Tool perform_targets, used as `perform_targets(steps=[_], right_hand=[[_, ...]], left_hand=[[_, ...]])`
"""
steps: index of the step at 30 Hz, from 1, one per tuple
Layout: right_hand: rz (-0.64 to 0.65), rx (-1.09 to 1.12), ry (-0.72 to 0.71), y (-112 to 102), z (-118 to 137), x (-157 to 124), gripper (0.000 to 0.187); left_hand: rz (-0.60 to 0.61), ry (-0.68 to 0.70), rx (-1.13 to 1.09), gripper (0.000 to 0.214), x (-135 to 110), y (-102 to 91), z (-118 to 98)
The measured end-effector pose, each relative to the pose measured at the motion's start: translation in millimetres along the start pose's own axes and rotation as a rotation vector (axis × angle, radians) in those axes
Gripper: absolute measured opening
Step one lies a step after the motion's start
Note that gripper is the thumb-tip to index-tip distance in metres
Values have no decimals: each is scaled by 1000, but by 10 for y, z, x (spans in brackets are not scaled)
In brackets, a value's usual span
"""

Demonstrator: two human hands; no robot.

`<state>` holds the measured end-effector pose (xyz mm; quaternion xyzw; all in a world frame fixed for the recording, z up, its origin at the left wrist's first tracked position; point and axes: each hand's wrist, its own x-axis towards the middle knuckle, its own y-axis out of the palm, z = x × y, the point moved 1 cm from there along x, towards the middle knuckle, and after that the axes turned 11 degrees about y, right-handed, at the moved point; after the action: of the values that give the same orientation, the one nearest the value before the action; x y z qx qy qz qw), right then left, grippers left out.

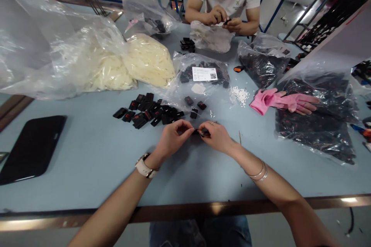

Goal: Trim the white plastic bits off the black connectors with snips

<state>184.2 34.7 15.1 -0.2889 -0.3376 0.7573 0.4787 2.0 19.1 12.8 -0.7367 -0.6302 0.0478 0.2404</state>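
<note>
Thumb and forefinger of my left hand (pixel 173 137) pinch together at the left end of a small black plastic connector housing (pixel 205 133). My right hand (pixel 216 136) grips the same part from the other side, and its fingers cover much of it. A loose pile of black connector housings (pixel 149 111), some with red inserts, lies just beyond my left hand. A few single housings (pixel 194 113) rest straight ahead of my fingertips. Farther on, a small heap of tiny white pieces (pixel 240 95) is spread on the table, with a few strays nearer my right hand.
A labelled clear bag (pixel 204 73) of black parts lies ahead. Bags of cream-coloured pieces (pixel 150 60) stand left of it. Pink gloves (pixel 284 101) lie over bagged black parts (pixel 315 135) at right. A black tablet-like slab (pixel 33 148) is at left. A co-worker (pixel 224 5) sits opposite.
</note>
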Motion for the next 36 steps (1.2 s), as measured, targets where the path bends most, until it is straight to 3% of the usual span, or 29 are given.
perform_targets(steps=[4,8,15,20,27,36], right_hand=[[-94,136,62,-56,8,-1,10],[-146,224,122,-120,-19,26,12],[-113,212,52,-156,-32,63,15],[-76,197,26,-186,3,46,13],[-24,121,-14,-131,2,62,18],[-22,-150,-85,-52,2,17,30]], left_hand=[[-54,-41,-32,17,7,-39,15],[-25,-18,-43,17,11,-49,20],[30,291,129,17,-12,-12,-36],[31,379,291,14,-40,31,-51],[8,414,406,16,-81,68,-15],[168,670,637,23,-89,28,-128]])
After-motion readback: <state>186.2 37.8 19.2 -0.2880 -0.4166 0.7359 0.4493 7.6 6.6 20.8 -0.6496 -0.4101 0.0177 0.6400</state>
